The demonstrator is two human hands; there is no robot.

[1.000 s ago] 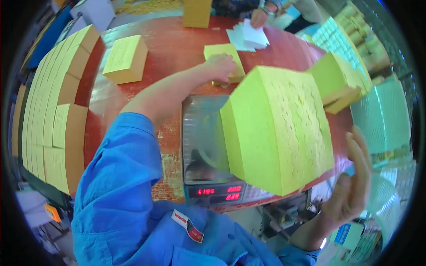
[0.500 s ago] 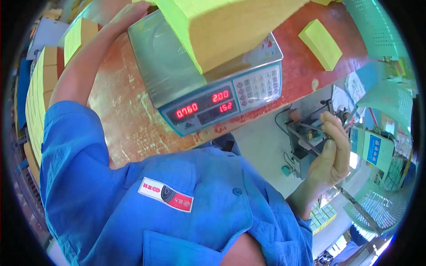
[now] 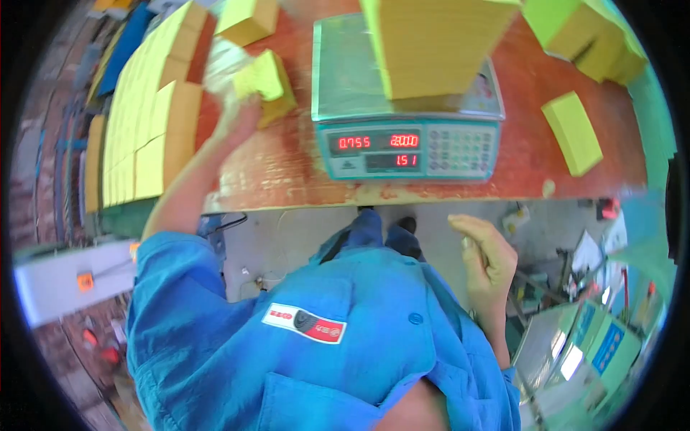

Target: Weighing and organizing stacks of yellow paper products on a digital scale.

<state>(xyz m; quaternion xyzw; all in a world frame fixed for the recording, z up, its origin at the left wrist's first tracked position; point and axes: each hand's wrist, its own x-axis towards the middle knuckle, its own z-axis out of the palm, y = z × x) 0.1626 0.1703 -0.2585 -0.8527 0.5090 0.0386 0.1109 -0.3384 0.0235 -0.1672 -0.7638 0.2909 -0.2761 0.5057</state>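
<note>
Touching left hand (image 3: 243, 118): laid against the near left corner of the small yellow block (image 3: 279, 99); the fingers are blurred, so whether the block is pinched or merely steadied cannot be told.
Small yellow block: one, seen over the red tabletop (image 3: 269, 169), left of the scale (image 3: 406, 172) and apart from it; that side is probably served by the left hand because it is nearest.
Right hand (image 3: 489, 262): held in the air before the near edge, loosely spread with fingers bent, nothing grasped; apparently not needed for the block.
Scale: one, set near that edge, its lit display (image 3: 377, 140) and keypad (image 3: 460, 147) faced outward, presumably so that they can be read and reached.
Large stack (image 3: 438, 54): one, placed over the metal pan (image 3: 345, 72), probably so that its weight is borne there; its top is cropped.
Packed row (image 3: 147, 136): ranged along the left side, seemingly so that each block is braced by its neighbours; too blurred to be counted exactly.
Lone blocks: two, one beyond the left hand (image 3: 248, 20), one right of the scale (image 3: 573, 135).
Far-right cluster (image 3: 575, 36): at least two blocks, overlapped.
</note>
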